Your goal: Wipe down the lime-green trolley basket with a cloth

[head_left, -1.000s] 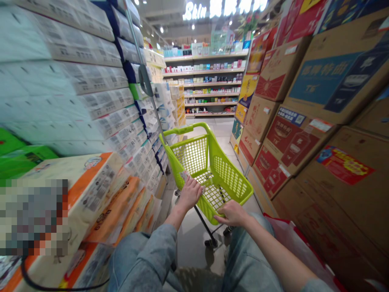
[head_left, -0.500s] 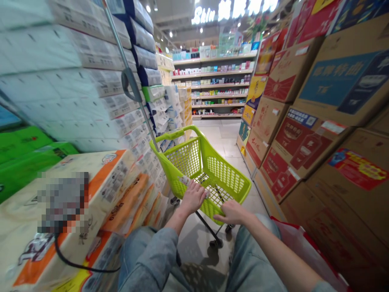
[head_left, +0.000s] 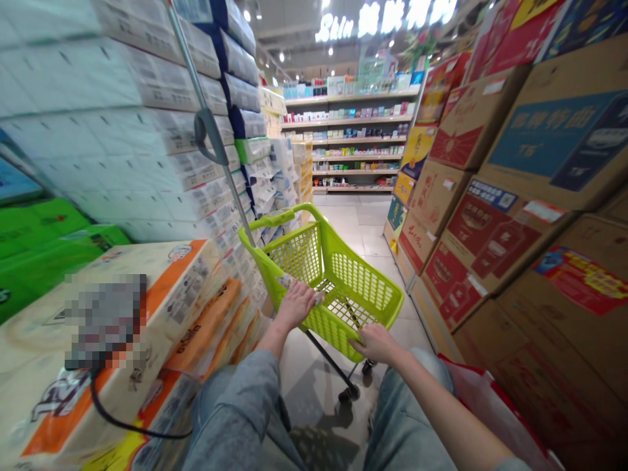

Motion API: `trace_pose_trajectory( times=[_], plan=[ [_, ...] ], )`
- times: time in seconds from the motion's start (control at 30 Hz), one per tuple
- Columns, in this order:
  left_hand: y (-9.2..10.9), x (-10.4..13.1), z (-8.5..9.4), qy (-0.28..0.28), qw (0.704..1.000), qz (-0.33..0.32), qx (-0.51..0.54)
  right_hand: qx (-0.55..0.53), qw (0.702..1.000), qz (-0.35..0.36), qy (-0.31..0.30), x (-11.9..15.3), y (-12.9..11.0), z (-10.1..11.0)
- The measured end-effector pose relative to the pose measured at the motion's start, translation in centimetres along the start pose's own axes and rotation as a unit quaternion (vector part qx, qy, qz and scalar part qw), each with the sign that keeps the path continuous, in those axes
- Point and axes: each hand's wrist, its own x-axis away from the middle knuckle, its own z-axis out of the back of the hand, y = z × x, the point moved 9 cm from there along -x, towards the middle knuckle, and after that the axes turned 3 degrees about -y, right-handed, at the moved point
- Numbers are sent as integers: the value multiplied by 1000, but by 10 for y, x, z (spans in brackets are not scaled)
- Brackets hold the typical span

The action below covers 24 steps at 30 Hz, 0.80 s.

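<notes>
A lime-green shopping cart (head_left: 363, 268) with a perforated basket stands in front of me at an angle. My left hand (head_left: 297, 304) presses a crumpled white wipe (head_left: 319, 299) against the basket's near rim; bits of the wipe stick out on both sides of the fingers. Farther right, my right hand (head_left: 377, 343) is closed round the same rim near its corner. A metal pole (head_left: 193, 72) with a grey holder (head_left: 210, 136) rises at the cart's handle side.
Packs of tissue (head_left: 196, 261) are stacked along the left, with a cable and a blurred device on top. Cardboard boxes (head_left: 530, 235) line the right side. A red and white bag (head_left: 495, 399) lies by my right knee. Stocked shelves (head_left: 348, 121) stand at the back.
My left hand has slid left along the basket rim with the white wipe. My right hand keeps its hold on the rim. The view has shifted slightly.
</notes>
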Motion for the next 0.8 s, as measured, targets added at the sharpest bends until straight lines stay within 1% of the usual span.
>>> trace_pose_trajectory(
  times=[0.07, 0.13, 0.2, 0.27, 0.37, 0.43, 0.5, 0.63, 0.73, 0.8],
  plan=[
    [-12, -3, 1, 8, 1000, 20, -3, 2, 1000, -3, 1, 0, 1, -1],
    [-16, -5, 2, 24, 998, 53, 6, 1, 1000, -10, -1, 0, 2, -2],
    [-9, -4, 1, 43, 995, 87, 15, -2, 1000, -18, -6, -1, 3, -2],
    [7, -1, -2, 49, 994, 96, 20, -8, 1000, -20, -12, -2, 4, -2],
    [34, 2, -6, 37, 996, 78, 26, -23, 999, -30, -27, -3, 5, 0],
    [45, 4, -7, 29, 997, 72, 26, -37, 997, -46, -42, -5, 5, 1],
    [50, 4, -7, 20, 997, 66, 19, -58, 995, -71, -46, -8, 4, 2],
    [53, 3, -8, 7, 999, 41, 16, -108, 987, -116, -19, -16, 4, 5],
    [49, 1, -7, -3, 1000, 9, 22, -137, 984, -112, -3, -18, 3, 4],
    [39, 0, -6, -9, 1000, -8, 20, -149, 983, -107, -4, -18, 5, 3]
  ],
)
